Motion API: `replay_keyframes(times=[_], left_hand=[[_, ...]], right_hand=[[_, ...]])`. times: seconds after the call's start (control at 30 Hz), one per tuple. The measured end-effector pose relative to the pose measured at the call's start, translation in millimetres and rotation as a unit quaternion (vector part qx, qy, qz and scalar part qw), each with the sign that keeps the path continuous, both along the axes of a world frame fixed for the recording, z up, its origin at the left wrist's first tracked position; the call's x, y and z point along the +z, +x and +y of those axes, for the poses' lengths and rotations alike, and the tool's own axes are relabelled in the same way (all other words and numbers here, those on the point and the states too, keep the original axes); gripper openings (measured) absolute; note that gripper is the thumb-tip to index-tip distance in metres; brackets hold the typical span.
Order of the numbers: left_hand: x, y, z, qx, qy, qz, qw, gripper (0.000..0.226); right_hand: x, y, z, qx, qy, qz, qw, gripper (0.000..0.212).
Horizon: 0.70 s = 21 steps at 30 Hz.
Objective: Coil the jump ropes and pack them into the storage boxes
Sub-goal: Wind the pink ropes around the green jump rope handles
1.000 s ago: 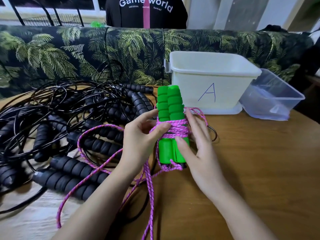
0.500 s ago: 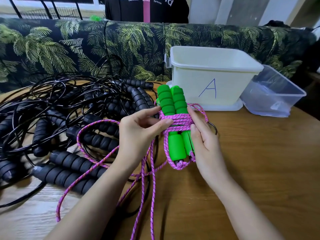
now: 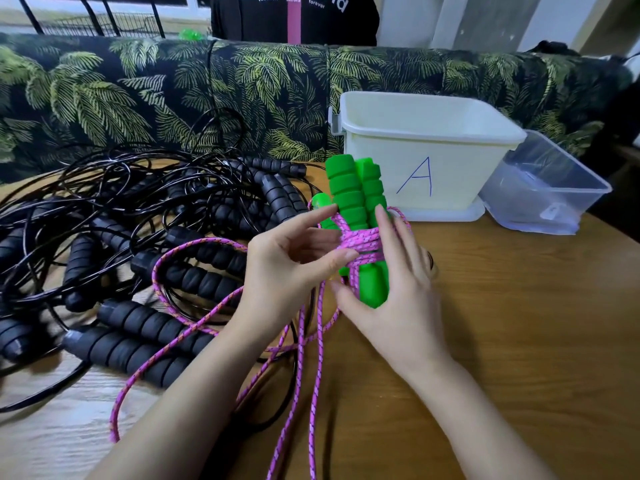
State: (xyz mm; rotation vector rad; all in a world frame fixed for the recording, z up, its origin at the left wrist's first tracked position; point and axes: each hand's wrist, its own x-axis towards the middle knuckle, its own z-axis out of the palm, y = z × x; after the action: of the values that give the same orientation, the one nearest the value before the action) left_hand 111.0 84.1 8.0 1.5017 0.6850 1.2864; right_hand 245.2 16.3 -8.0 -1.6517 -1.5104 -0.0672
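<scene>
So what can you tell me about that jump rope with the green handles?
The jump rope has two green handles, ribbed foam above, smooth plastic below, held upright side by side over the wooden table. Its braided pink cord, flecked, is wound several turns round their middle; the rest trails in loose loops onto the table. The right grip holds the handles' lower part, thumb in front; the thumb of the left grip presses on the wraps.

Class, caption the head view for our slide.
Left hand and right hand wrap pink rope round green handles near box A.
</scene>
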Motion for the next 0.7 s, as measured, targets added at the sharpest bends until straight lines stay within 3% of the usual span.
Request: replay_keyframes(times=[0.07,0.17,0.3,0.4,0.53,0.7], left_hand=[[1,0,0,-0.018,0.021,0.016,0.999,0.059],[3,1,1,-0.037,0.026,0.009,0.999,0.059],[4,0,1,-0.008,0.019,-0.005,1.0,0.075],[4,0,2,-0.042,-0.023,-0.023,0.999,0.089],[9,-1,1,-0.103,-0.069,-0.045,0.991,0.095],[8,-2,4,-0.077,-0.083,-0.042,0.993,0.095]], right_hand=[[0,1,0,-0.01,-0.016,0.01,1.0,0.096],[0,2,1,0.006,0.022,0.065,0.998,0.09],[2,-3,0,0.118,0.026,0.222,0.968,0.085],[7,-5,-4,0.173,0.016,0.272,0.947,0.08],[12,-7,-5,0.194,0.006,0.28,0.94,0.071],[9,-9,-6,0.2,0.024,0.214,0.956,0.069]])
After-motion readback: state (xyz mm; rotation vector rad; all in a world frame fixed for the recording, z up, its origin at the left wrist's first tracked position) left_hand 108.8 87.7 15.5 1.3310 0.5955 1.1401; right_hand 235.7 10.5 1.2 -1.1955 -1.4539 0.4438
